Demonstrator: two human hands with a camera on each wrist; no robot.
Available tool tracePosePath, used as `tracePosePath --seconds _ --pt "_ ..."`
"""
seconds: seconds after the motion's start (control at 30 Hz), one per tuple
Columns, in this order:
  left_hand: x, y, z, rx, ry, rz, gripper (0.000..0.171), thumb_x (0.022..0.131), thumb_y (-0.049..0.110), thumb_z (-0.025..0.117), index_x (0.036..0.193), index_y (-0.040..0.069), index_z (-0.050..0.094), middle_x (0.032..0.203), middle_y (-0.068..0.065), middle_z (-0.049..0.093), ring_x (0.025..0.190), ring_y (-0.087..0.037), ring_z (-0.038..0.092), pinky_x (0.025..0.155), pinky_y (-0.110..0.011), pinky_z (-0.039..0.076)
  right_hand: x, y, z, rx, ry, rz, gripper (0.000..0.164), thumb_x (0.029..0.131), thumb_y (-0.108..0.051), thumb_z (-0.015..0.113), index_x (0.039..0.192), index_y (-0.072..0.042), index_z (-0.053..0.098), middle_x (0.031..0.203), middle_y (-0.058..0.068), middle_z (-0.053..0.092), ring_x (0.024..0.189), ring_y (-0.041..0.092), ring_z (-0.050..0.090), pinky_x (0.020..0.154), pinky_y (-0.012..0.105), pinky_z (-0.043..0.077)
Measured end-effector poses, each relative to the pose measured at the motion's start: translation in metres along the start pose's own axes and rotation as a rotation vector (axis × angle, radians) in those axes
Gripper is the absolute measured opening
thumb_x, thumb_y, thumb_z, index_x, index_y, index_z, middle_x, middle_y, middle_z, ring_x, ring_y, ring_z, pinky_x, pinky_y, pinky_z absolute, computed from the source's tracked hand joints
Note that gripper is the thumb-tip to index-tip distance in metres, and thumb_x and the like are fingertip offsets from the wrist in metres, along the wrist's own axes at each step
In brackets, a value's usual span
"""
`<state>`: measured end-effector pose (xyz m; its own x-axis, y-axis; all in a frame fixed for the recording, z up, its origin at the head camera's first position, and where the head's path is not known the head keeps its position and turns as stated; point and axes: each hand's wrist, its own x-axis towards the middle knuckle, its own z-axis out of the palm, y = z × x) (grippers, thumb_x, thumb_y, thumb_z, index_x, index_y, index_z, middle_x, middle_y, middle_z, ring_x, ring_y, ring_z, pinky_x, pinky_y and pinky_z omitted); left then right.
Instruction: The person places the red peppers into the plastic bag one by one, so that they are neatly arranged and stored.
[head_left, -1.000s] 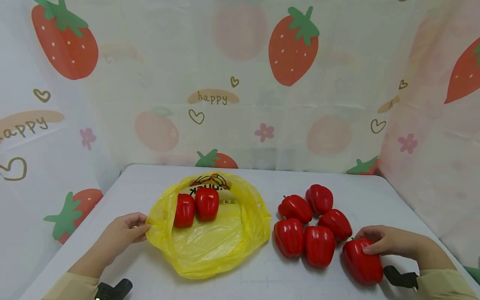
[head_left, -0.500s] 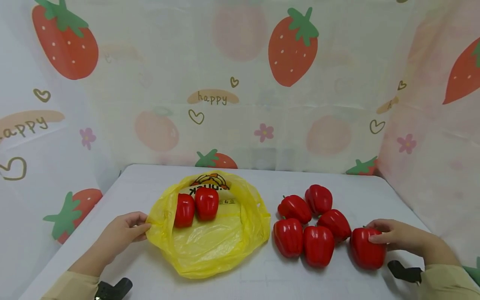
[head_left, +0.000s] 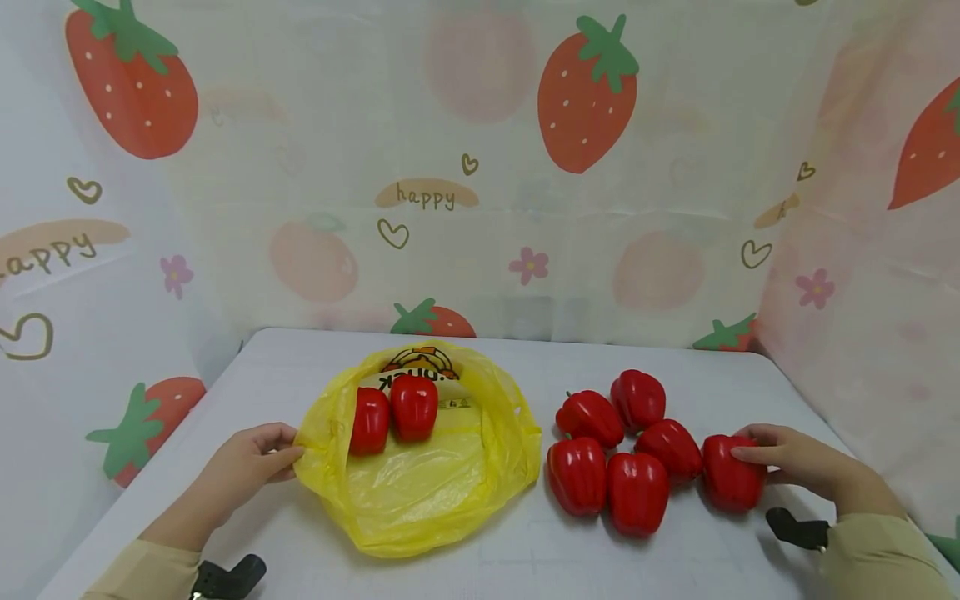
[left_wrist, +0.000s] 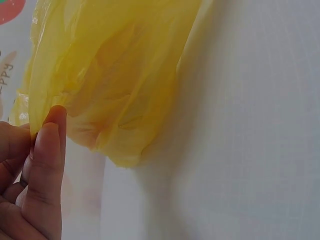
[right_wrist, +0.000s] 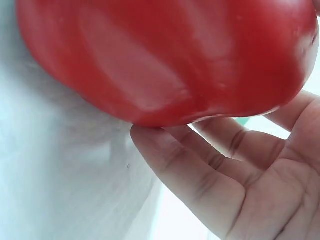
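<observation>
At the left edge of the yellow plastic bag (head_left: 420,521), my left hand (head_left: 247,462) pinches the rim between thumb and fingers. The left wrist view shows that pinch on the thin film (left_wrist: 125,100) up close. Inside the bag's wide mouth lie two red bell peppers (head_left: 414,408). On the right, my right hand (head_left: 802,467) holds another red bell pepper (head_left: 731,479), thumb on its near side. In the right wrist view the fingers (right_wrist: 200,185) bear against the same pepper (right_wrist: 165,55); part of the grip is out of sight.
Several more red bell peppers (head_left: 637,493) stand grouped between the bag and my right hand, the nearest one beside the held pepper. All of it is on a white table (head_left: 525,562). A strawberry-print cloth (head_left: 480,125) hangs behind and at both sides.
My right hand and its pepper have moved away from the table's near edge, up beside the grouped peppers, and the pepper has turned more upright. The left hand and bag stay put.
</observation>
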<state>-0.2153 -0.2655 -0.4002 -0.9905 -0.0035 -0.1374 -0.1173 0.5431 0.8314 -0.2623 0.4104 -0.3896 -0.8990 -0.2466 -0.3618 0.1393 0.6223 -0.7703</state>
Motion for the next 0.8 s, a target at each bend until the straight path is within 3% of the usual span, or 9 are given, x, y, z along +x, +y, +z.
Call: tracePosePath --seconds 0.33,0.6,0.8 --pt "0.0 0.0 0.001 0.011 0.011 -0.013 0.032 0.087 0.026 0.062 0.109 0.002 0.059 0.097 -0.006 0.062 0.081 -0.016 0.059 0.075 -0.03 0.055 -0.004 0.003 0.002 -0.022 0.028 -0.005 0.063 0.085 -0.029 0.062 0.131 0.002 0.034 0.122 0.019 0.044 0.104 0.027 0.047 0.08 0.043 0.052" --pt "0.001 -0.002 0.001 0.003 0.006 -0.014 0.033 0.087 0.027 0.062 0.108 0.002 0.059 0.097 -0.006 0.062 0.081 -0.016 0.059 0.074 -0.03 0.055 -0.018 0.006 0.012 -0.059 0.063 0.011 0.083 0.076 -0.027 0.073 0.138 -0.001 0.023 0.131 0.029 0.033 0.115 0.044 0.034 0.079 0.049 0.051" --pt "0.0 -0.001 0.001 -0.003 0.006 -0.014 0.033 0.087 0.026 0.062 0.108 0.001 0.059 0.096 -0.006 0.062 0.081 -0.016 0.059 0.074 -0.029 0.055 -0.021 0.007 0.018 -0.084 0.065 -0.009 0.093 0.075 -0.026 0.074 0.143 -0.005 0.014 0.136 0.033 0.024 0.118 0.052 0.028 0.08 0.053 0.048"
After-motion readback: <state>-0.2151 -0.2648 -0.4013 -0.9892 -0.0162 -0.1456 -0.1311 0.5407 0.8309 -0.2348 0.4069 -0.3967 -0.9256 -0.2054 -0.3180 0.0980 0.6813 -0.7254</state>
